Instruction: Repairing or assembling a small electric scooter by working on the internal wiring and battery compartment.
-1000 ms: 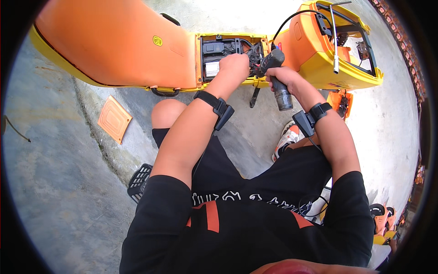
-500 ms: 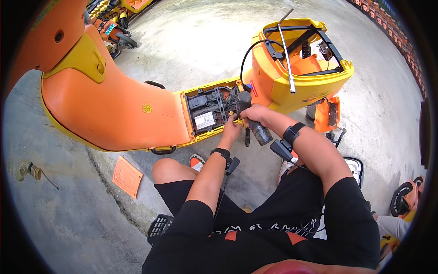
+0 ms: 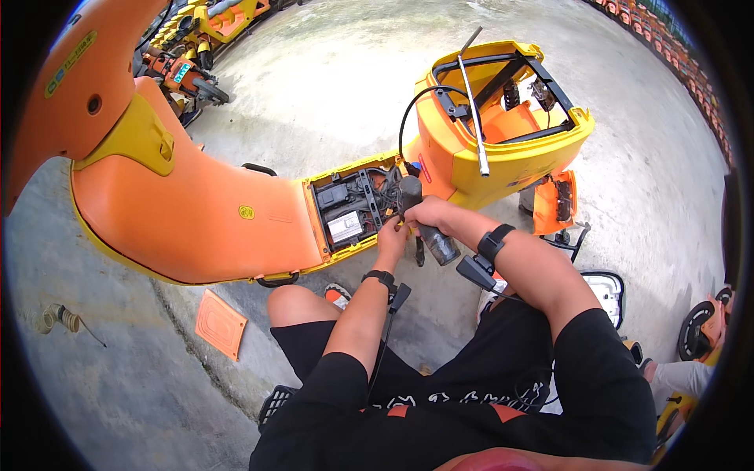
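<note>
An orange-and-yellow scooter (image 3: 196, 216) lies across in front of me, its floor compartment uncovered, showing wiring and a silver box (image 3: 345, 225). My right hand (image 3: 426, 215) grips a dark cordless power tool (image 3: 440, 245), held upright-to-slanted over the compartment's right end. My left hand (image 3: 391, 235) is at the near rim beside the tool's head, fingertips pinched; whatever they hold is too small or hidden to make out. A metal bar (image 3: 477, 125) lies across the open yellow rear housing (image 3: 534, 153), with a black cable looping from it.
A loose orange panel (image 3: 221, 322) lies on the concrete at left, near a black basket (image 3: 276, 404). A detached orange cover (image 3: 554, 204) and a white-rimmed part (image 3: 603, 294) sit at right. Other scooters (image 3: 188, 78) stand behind; another person's grey-clad limb (image 3: 679, 378) shows at lower right.
My left hand has moved from over the compartment's middle to its near rim by the tool's head. The view has tilted up, showing more of the scooter's front and background.
</note>
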Tool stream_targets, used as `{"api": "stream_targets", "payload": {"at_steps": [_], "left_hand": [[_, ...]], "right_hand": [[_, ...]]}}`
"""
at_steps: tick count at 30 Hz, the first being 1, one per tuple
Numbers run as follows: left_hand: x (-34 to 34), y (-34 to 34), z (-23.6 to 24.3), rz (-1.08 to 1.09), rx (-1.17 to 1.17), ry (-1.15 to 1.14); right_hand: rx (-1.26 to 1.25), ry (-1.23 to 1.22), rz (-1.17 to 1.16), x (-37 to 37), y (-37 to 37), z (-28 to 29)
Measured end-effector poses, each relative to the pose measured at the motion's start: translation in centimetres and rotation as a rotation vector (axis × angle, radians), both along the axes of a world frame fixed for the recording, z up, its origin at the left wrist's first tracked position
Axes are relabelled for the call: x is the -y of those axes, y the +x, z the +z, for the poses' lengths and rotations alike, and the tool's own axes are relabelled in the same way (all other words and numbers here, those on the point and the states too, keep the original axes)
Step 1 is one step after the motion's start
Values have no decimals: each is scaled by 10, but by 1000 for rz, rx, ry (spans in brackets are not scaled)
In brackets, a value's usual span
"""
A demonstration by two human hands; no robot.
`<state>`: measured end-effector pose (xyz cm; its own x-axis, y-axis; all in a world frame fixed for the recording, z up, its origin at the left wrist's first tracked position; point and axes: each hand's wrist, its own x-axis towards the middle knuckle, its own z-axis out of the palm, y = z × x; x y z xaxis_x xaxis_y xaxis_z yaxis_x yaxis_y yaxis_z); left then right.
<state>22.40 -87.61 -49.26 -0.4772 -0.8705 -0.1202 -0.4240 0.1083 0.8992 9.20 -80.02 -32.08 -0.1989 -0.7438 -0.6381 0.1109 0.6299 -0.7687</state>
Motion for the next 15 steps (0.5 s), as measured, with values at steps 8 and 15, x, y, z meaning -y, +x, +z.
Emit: {"api": "stream_targets", "payload": {"at_steps": [8, 15], "left_hand": [[0, -9, -5, -92, 126, -309], [1, -7, -2, -93, 174, -420]], "right_hand": [[-52, -18, -2, -7, -7, -10], [-71, -35, 19, -9, -4, -7]]}}
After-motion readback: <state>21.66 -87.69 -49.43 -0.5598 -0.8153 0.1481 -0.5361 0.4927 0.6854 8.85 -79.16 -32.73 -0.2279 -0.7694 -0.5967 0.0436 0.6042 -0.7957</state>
